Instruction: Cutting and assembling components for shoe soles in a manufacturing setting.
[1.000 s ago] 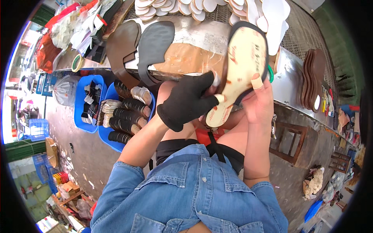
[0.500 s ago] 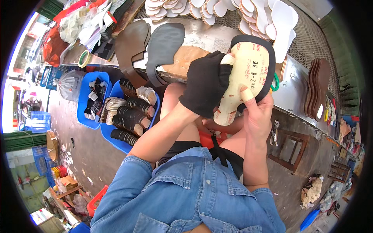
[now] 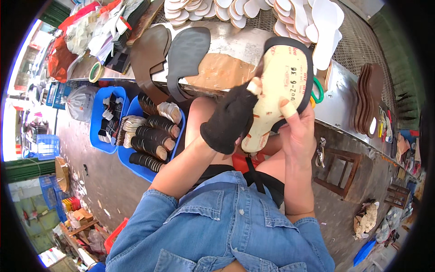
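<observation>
Right hand (image 3: pixel 299 133) on insole (image 3: pixel 277 84), green ring (image 3: pixel 321 93) just beyond

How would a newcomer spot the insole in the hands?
Find the metal workbench along the top. At its near edge, the ungloved right hand holds the insole, the black-gloved left hand against its left side. Its dark rim and cream, printed face set it apart from the plain white insoles beyond.

Forearms (image 3: pixel 185 165) extended, left fingers (image 3: pixel 246 94) curled, right thumb (image 3: pixel 288 109) straight
</observation>
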Available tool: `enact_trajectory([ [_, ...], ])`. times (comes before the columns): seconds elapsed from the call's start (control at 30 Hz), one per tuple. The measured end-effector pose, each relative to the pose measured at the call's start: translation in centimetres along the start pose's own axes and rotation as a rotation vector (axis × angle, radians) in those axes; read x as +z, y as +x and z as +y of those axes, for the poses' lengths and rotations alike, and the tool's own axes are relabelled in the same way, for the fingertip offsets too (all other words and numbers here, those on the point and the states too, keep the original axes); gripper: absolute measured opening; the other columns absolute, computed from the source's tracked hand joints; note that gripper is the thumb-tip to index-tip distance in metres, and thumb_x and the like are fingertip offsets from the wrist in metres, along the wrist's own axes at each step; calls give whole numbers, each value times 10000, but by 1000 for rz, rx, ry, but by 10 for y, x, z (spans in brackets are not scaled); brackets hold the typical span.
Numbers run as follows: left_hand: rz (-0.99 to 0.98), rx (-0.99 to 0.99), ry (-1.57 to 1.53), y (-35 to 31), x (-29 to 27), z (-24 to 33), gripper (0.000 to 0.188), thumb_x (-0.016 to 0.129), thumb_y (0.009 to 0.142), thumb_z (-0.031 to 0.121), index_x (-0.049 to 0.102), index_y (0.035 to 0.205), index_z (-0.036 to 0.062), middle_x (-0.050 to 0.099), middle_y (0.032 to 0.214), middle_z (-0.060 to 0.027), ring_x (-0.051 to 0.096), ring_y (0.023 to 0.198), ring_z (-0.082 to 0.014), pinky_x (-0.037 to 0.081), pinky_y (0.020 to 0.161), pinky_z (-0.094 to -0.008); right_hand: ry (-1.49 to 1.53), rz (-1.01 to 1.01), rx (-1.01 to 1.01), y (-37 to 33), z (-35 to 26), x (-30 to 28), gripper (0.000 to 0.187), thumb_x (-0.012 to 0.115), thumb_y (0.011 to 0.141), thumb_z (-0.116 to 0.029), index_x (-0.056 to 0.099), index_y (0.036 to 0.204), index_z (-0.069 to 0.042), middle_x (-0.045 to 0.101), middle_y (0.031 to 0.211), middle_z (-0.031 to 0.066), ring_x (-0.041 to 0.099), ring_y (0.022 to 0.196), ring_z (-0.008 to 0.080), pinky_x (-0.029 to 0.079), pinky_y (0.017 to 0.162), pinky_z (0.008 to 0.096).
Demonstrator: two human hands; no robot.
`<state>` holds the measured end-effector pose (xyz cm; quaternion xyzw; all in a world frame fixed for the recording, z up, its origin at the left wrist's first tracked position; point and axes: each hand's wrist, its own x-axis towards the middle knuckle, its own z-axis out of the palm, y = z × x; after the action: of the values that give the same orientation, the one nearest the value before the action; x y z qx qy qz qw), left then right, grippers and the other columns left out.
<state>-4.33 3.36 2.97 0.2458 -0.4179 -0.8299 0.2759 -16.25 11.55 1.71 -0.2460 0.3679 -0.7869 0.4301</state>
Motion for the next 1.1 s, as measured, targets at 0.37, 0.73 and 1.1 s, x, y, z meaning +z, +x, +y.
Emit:
enact_trajectory([
  [0.37, 368, 882, 506, 33, -42, 36, 598, 710, 715, 95, 447, 1248, 31, 582, 1097, -91, 572, 978, -207, 443, 847, -320, -509, -249, 221, 14, -28, -37, 314, 626, 781, -5, 526, 1074, 44, 592, 952, 58, 581, 828, 99, 485, 680, 231],
  [0.73, -308, 175, 1131, 36, -30, 36, 289, 662, 717, 208, 610, 935, 25, 605, 744, -140, 599, 725, -225, 461, 661, -342, -1029, 30, -715, 26, -89, 18, 164, 599, 770, 26, 569, 927, -10, 611, 862, 33, 570, 720, 116, 465, 632, 260],
  [1.1, 3, 210, 238, 7, -4, 8, 273, 573, 841, 112, 535, 1075, -22, 570, 953, -40, 519, 842, -93, 449, 754, -260, -909, -5, -194, 9, -26, -1, 214, 682, 806, -119, 497, 868, -32, 530, 741, -27, 504, 653, 22, 421, 573, 177],
])
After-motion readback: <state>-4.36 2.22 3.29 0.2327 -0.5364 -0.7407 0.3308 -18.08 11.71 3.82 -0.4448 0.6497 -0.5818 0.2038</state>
